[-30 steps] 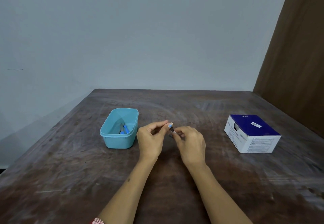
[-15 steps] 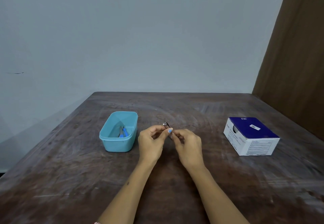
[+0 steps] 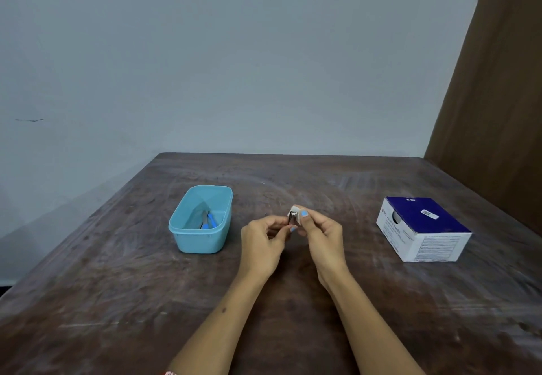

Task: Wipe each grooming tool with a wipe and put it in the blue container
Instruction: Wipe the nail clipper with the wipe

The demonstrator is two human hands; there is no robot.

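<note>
Both hands meet just right of the frame's centre: the left hand (image 3: 265, 239) pinches a small dark metal grooming tool (image 3: 292, 218) by its lower end, and the right hand (image 3: 321, 232) pinches a small white wipe (image 3: 296, 213) folded against the tool's top. Left of them, near but apart, stands one light blue rounded plastic container (image 3: 201, 219), open-topped, with blue-handled tools (image 3: 208, 220) lying inside; how many cannot be told. At the right of the frame, well apart from the hands, sits one white cardboard box with a dark blue top (image 3: 422, 228), close to the right edge of the table. Bare wood lies between hands and box, behind the hands to the far edge, and across the lower frame around both forearms. One worn dark brown wooden table (image 3: 117, 301) carries everything, set against a pale grey-blue wall (image 3: 234, 52), with a brown panel (image 3: 498, 96) at the upper right.
</note>
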